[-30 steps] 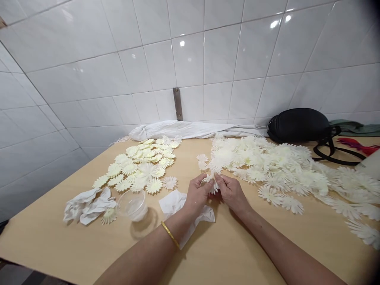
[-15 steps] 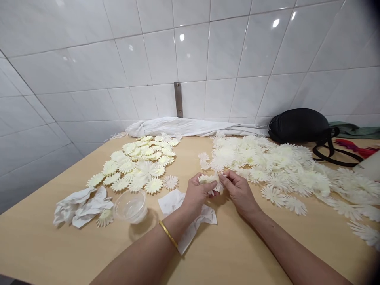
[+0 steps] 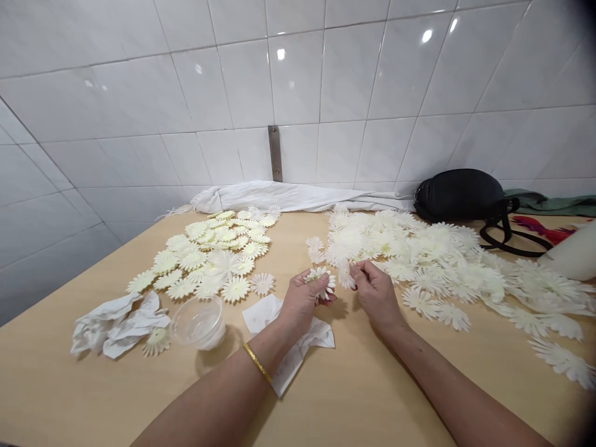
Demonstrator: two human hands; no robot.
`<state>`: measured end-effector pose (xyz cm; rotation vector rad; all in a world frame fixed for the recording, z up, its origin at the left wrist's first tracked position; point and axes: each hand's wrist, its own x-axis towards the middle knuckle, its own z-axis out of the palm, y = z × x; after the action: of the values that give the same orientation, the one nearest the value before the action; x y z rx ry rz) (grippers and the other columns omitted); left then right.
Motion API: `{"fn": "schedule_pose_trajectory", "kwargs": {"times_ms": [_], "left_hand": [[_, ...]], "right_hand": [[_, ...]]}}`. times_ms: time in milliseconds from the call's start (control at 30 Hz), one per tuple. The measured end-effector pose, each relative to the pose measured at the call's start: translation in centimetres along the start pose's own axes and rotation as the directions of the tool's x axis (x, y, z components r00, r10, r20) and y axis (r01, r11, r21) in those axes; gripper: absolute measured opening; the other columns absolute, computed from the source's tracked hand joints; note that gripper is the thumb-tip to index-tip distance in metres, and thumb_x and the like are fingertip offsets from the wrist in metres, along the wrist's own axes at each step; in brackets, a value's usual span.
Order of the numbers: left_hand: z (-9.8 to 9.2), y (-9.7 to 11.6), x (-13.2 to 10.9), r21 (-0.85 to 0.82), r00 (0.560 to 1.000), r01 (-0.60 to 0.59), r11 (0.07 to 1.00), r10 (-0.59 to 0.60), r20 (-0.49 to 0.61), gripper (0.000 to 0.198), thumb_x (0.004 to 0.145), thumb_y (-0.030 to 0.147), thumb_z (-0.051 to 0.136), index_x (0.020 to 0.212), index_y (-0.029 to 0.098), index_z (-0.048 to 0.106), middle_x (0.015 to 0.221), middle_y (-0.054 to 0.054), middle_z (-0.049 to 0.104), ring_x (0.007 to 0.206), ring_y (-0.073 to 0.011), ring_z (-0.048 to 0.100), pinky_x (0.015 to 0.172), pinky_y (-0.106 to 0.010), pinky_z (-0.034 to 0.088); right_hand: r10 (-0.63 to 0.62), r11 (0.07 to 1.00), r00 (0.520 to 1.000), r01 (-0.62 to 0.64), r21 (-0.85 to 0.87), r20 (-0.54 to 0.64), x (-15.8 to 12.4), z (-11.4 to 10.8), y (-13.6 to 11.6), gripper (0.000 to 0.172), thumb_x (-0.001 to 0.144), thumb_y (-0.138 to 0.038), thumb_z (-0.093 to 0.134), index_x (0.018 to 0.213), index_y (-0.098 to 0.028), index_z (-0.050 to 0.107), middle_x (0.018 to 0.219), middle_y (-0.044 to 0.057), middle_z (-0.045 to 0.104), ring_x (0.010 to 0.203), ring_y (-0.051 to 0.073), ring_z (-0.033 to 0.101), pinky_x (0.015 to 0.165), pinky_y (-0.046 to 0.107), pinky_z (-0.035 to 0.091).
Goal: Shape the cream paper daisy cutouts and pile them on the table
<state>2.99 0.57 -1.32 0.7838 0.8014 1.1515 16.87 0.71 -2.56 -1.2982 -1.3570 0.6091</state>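
Pale flower-shaped petal pieces [image 3: 322, 280] are gripped in my left hand [image 3: 302, 297], thumb pressed over them; how many layers there are I cannot tell. My right hand [image 3: 375, 292] pinches one thin white petal piece [image 3: 346, 275] by its edge, a little apart from those in the left. Behind the right hand spreads a big heap of whitish petal pieces [image 3: 395, 239]. To the left lies a group of yellower flower pieces [image 3: 223, 254]. Below my left wrist, a white paper sheet [image 3: 261, 312] lies on the table.
A clear plastic cup [image 3: 198, 321] stands left of my left forearm, beside crumpled white paper [image 3: 118, 323]. At the back lie a rolled white cloth [image 3: 279, 197] and a black bag [image 3: 459, 194] with its strap. The tiled wall [image 3: 293, 149] bounds the table's far side.
My hands have moved apart. The petal piece in the right hand is now separate from those in the left, where half a second ago both hands met at the flower. The view has shifted slightly.
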Motion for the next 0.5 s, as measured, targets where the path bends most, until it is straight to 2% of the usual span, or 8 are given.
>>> {"fn": "schedule_pose_trajectory", "kwargs": {"times_ms": [133, 300, 500], "left_hand": [[-0.1, 0.1, 0.0, 0.036, 0.999, -0.018, 0.999, 0.020, -0.048, 0.036, 0.055, 0.033, 0.074, 0.069, 0.015, 0.047, 0.051, 0.003, 0.054, 0.044, -0.0090, 0.051, 0.047, -0.022, 0.038], [0.0, -0.1, 0.1, 0.082, 0.994, -0.020, 0.996, 0.029, -0.109, 0.040, 0.053, 0.027, 0.075, 0.078, 0.016, 0.046, 0.051, 0.003, 0.056, 0.044, -0.0106, 0.052, 0.046, -0.022, 0.039], [0.0, -0.2, 0.2, 0.063, 0.997, -0.029, 0.998, 0.033, -0.066, 0.035, 0.053, 0.026, 0.076, 0.072, 0.014, 0.048, 0.054, 0.001, 0.057, 0.047, -0.0102, 0.053, 0.049, -0.023, 0.041]], "right_hand": [[0.016, 0.999, 0.994, -0.020, -0.042, -0.110, 0.8, -0.8, 0.6, 0.031, 0.075, -0.047, 0.050, 0.061, -0.019, 0.047, 0.049, -0.004, 0.038, 0.048, 0.011, 0.034, 0.047, 0.025, 0.026], [0.006, 1.000, 0.997, -0.006, 0.000, -0.083, 1.1, -0.9, 0.9, 0.027, 0.074, -0.044, 0.052, 0.063, -0.019, 0.049, 0.051, -0.004, 0.038, 0.049, 0.011, 0.034, 0.047, 0.025, 0.027], [-0.014, 1.000, 0.997, 0.015, 0.004, -0.073, 1.1, -0.8, 1.2, 0.024, 0.074, -0.040, 0.054, 0.065, -0.019, 0.046, 0.055, -0.005, 0.038, 0.050, 0.010, 0.033, 0.047, 0.023, 0.026]]}}
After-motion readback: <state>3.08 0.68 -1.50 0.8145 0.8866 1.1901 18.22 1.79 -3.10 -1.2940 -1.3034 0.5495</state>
